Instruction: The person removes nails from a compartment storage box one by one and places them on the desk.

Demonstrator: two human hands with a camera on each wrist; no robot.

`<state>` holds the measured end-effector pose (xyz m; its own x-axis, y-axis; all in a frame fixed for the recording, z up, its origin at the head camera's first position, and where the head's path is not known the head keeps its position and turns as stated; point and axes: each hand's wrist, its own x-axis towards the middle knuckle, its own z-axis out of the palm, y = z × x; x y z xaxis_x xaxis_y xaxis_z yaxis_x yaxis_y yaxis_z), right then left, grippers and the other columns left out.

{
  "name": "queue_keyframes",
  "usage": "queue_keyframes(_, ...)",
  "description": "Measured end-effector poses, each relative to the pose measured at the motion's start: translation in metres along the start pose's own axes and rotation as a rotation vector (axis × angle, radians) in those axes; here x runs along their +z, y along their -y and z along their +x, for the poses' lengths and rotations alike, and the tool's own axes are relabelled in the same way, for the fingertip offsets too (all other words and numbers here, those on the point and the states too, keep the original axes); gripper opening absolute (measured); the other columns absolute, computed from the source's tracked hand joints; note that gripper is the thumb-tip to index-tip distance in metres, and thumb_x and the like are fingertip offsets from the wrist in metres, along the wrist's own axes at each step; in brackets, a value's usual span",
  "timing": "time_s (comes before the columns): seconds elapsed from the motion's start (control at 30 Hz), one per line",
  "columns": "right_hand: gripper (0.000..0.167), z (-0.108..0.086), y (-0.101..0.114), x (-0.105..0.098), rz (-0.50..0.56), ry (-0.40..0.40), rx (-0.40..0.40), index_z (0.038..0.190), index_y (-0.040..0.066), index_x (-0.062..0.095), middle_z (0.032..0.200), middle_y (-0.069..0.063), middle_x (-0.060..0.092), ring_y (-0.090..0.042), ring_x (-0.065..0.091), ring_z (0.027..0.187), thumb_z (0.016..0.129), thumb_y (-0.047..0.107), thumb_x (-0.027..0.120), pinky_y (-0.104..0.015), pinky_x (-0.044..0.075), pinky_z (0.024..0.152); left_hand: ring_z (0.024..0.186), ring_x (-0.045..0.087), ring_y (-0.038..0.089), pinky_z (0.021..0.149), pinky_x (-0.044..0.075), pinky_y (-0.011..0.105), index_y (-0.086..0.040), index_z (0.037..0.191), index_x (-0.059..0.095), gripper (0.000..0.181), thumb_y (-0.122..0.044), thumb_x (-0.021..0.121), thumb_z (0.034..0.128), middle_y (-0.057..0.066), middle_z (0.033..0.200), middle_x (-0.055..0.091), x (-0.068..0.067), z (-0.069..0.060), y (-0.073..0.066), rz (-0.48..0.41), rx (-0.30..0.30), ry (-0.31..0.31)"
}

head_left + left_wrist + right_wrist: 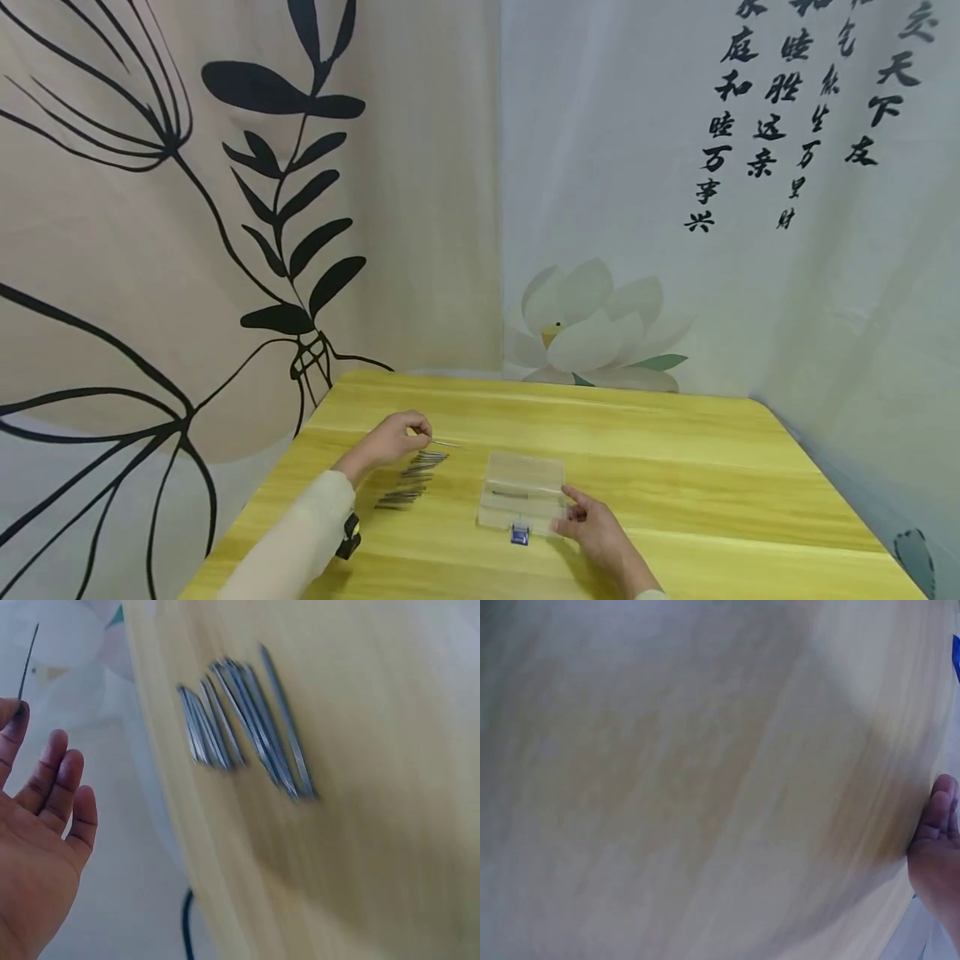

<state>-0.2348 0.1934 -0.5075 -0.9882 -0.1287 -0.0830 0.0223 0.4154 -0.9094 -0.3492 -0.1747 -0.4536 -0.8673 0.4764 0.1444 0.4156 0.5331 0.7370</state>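
My left hand (393, 439) pinches a thin steel nail (447, 443) between thumb and forefinger, above the table. In the left wrist view its other fingers (56, 776) are loosely bent. Below and beside it lie loose nails (259, 724) in small rows, roughly side by side. A clear plastic box (522, 510) with a blue latch (520, 534) stands to the right, its lid (527, 468) swung back. One nail (510, 495) shows within the box. My right hand (600, 533) holds the box's right side with thumb and fingers; in the right wrist view only part of it shows.
The yellow wood-grain table (697, 467) has rounded far corners. Behind it hangs a printed curtain (427, 208) with plants, a lotus and writing. A black wrist strap (349, 537) sits on the left sleeve. A dark cable (187, 922) hangs past the table edge.
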Motion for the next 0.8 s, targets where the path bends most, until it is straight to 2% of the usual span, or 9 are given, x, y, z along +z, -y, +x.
queue_keyframes(0.2,0.074,0.0,-0.002,0.0,0.013,0.0,-0.002,0.146,-0.008,0.039,0.098,-0.009,0.053,-0.022,0.05,0.091,0.086,0.013,0.077,-0.032,0.048,0.076,0.092,0.05,0.022,0.078,0.041,0.04,-0.004,0.093,0.065,0.014,-0.014,0.058,0.1001,0.002,0.098,0.058,-0.015,-0.026,0.024,-0.019,-0.087,-0.041)
queue_keyframes(0.4,0.074,0.001,-0.002,0.001,0.037,0.003,0.007,0.147,-0.008,0.038,0.098,-0.009,0.051,-0.022,0.048,0.09,0.087,0.011,0.076,-0.032,0.046,0.074,0.092,0.052,0.02,0.08,0.043,0.041,-0.001,0.093,0.065,0.014,-0.013,0.058,0.0984,0.003,0.097,0.06,-0.022,-0.048,0.041,-0.03,-0.083,-0.055)
queue_keyframes(0.6,0.073,0.002,-0.001,0.002,0.03,0.001,0.01,0.147,-0.007,0.038,0.098,-0.009,0.053,-0.022,0.049,0.089,0.087,0.01,0.076,-0.031,0.046,0.073,0.092,0.053,0.019,0.082,0.044,0.042,-0.001,0.095,0.067,0.012,-0.011,0.06,0.0963,0.005,0.098,0.062,-0.021,-0.069,0.054,-0.031,-0.123,-0.046)
queue_keyframes(0.8,0.072,0.001,0.0,-0.001,0.023,-0.007,0.021,0.147,-0.007,0.039,0.097,-0.009,0.053,-0.022,0.048,0.088,0.087,0.01,0.076,-0.031,0.046,0.072,0.088,0.052,0.019,0.077,0.045,0.035,0.001,0.096,0.066,0.012,-0.009,0.059,0.0965,0.006,0.095,0.061,-0.014,-0.08,0.059,-0.048,-0.103,0.02)
